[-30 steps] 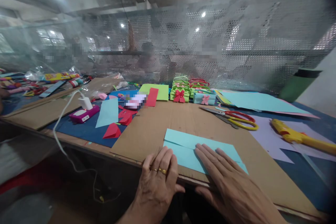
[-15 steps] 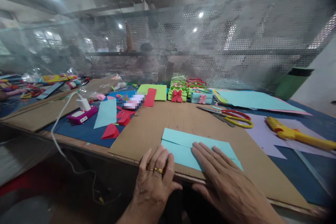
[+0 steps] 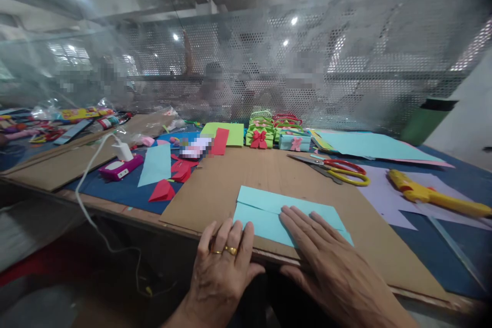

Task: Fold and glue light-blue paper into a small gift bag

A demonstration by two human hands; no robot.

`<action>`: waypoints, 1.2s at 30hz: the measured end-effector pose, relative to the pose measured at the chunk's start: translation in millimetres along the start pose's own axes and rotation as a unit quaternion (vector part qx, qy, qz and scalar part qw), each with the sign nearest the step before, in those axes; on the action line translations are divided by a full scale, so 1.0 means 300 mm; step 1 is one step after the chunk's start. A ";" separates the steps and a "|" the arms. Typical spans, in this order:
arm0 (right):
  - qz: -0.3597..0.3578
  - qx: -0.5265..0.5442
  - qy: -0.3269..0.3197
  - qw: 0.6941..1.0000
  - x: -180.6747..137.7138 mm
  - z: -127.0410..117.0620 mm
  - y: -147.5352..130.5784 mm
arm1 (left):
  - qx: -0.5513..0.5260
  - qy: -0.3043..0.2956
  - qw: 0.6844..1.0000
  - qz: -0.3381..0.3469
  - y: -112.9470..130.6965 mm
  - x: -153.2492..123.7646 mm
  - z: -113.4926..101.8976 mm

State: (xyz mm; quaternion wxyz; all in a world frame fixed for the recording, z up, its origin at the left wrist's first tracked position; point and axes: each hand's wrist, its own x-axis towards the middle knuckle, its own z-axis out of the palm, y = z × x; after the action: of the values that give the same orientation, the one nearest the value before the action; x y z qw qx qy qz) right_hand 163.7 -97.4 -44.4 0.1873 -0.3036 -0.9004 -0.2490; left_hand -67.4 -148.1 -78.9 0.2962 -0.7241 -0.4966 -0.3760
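Note:
A folded sheet of light blue paper (image 3: 261, 215) lies on the brown cardboard (image 3: 215, 184) at the table's front edge. Its long flaps meet along a line near the middle. My right hand (image 3: 330, 251) rests on the right half of the paper with fingers stretched out flat. At the lower left corner of the paper is my left hand (image 3: 226, 261), with two gold rings; its fingers are extended over the cardboard edge and its thumb points down past the edge. Neither hand grips anything.
Scissors (image 3: 334, 170) lie behind the paper to the right, near a yellow glue gun (image 3: 430, 196). Small paper bags with bows (image 3: 259, 138) stand at the back. On the left are red paper pieces (image 3: 162, 191) and a purple power strip (image 3: 121, 166) with a white cable.
My left hand has drawn back slightly toward me and left, baring more of the paper's lower left corner. The right hand stays flat on the paper.

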 end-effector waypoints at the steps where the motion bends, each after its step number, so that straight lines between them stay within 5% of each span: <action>1: 0.000 -0.004 -0.001 1.000 0.001 0.001 0.000 | 0.005 -0.009 1.000 0.004 -0.002 0.003 -0.006; 18: 0.011 0.029 -0.005 0.999 -0.001 0.000 -0.001 | -0.022 0.002 1.000 0.021 -0.081 0.013 -0.065; 25: 0.055 0.072 -0.050 0.995 0.002 -0.032 -0.025 | -0.061 -0.065 0.991 0.104 -0.072 0.062 -0.068; 30: 0.084 0.146 -0.083 0.982 0.017 -0.072 -0.042 | -0.134 -0.127 0.967 0.175 -0.123 0.148 -0.019; 36: 0.092 0.161 -0.088 0.979 0.014 -0.075 -0.044 | -0.094 -0.085 0.975 0.184 -0.118 0.142 0.048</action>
State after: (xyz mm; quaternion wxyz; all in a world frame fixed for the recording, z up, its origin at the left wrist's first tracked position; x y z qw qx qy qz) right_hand 156.4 -117.3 -28.7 0.1754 -0.3717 -0.9100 -0.0547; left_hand -87.7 -103.7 -49.2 0.2475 -0.8571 -0.3408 -0.2967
